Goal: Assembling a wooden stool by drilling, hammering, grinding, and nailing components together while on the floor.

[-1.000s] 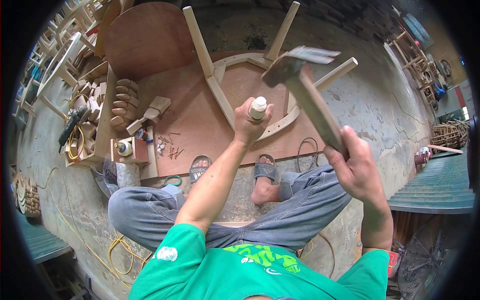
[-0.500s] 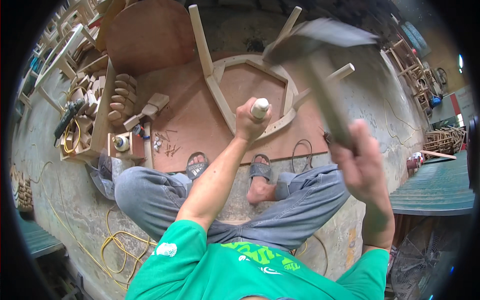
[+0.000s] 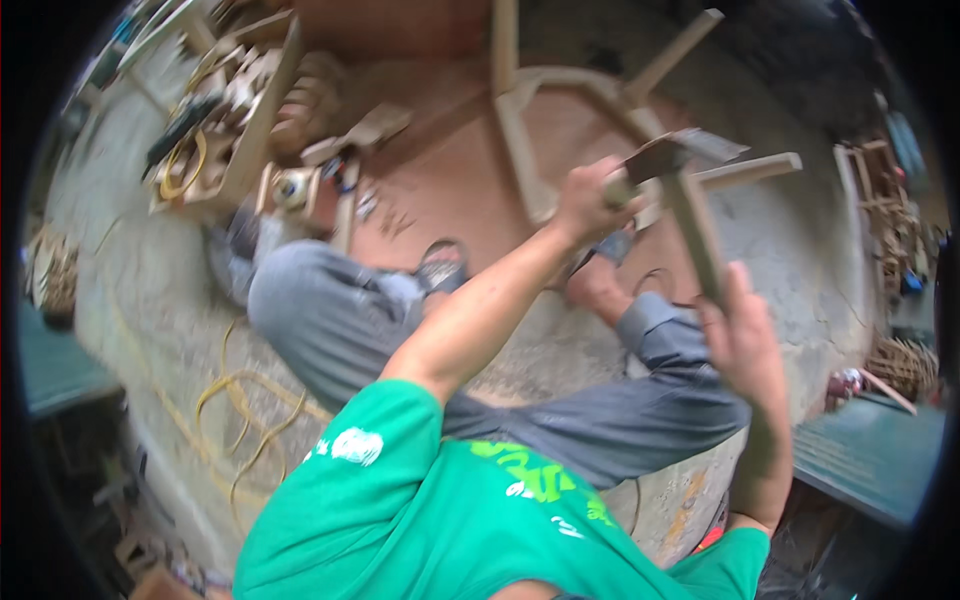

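My left hand [image 3: 592,205] is wrapped round a pale wooden leg [image 3: 618,188], seen nearly end-on. It appears to belong to the upturned wooden seat frame [image 3: 515,145], whose other legs point up and outward. A hatchet [image 3: 693,225] is in my right hand [image 3: 745,335], gripped by its wooden handle. Its dark blunt end is right by the top of the leg, and the shiny blade side points away to the right. Blur hides whether metal and wood touch.
The frame lies on a reddish-brown board [image 3: 420,110]. To the left stand a wooden box [image 3: 262,125] of offcuts with a dark power tool [image 3: 185,128], and a small box holding a bottle [image 3: 290,190]. Loose screws [image 3: 395,220] lie nearby. A yellow cord [image 3: 235,385] coils on the concrete.
The hatchet has come down from its raised swing to the leg's top. The whole view has shifted and turned, so the frame sits farther right. My left hand keeps its grip.
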### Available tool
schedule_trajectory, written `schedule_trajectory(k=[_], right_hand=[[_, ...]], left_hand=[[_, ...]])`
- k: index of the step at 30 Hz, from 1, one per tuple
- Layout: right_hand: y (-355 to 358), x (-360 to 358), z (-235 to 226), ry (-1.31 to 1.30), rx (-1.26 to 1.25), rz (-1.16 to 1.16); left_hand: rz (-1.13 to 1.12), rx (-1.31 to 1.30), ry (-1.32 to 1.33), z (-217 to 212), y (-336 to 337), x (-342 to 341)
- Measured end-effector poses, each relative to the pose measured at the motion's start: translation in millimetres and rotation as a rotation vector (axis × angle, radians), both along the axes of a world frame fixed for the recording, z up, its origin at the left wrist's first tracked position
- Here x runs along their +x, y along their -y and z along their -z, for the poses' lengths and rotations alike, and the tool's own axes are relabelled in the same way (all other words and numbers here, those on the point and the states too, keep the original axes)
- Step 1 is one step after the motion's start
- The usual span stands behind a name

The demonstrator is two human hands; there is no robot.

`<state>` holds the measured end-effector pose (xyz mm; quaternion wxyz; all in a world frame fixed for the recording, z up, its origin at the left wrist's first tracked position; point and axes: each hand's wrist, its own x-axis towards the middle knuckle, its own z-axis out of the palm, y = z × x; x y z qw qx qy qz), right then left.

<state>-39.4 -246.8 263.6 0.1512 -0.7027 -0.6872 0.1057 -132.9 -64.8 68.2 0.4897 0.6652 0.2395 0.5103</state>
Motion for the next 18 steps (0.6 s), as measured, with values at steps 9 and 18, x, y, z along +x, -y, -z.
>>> schedule_trajectory(k=[9, 18], right_hand=[[5, 27, 49, -0.88, 0.116, 0.415], [4, 39, 57, -0.931, 0.108, 0.545]], left_hand=[[-0.9, -0.408, -0.773, 240, -58, -195], [-1.351, -0.684, -0.861, 281, -91, -269]])
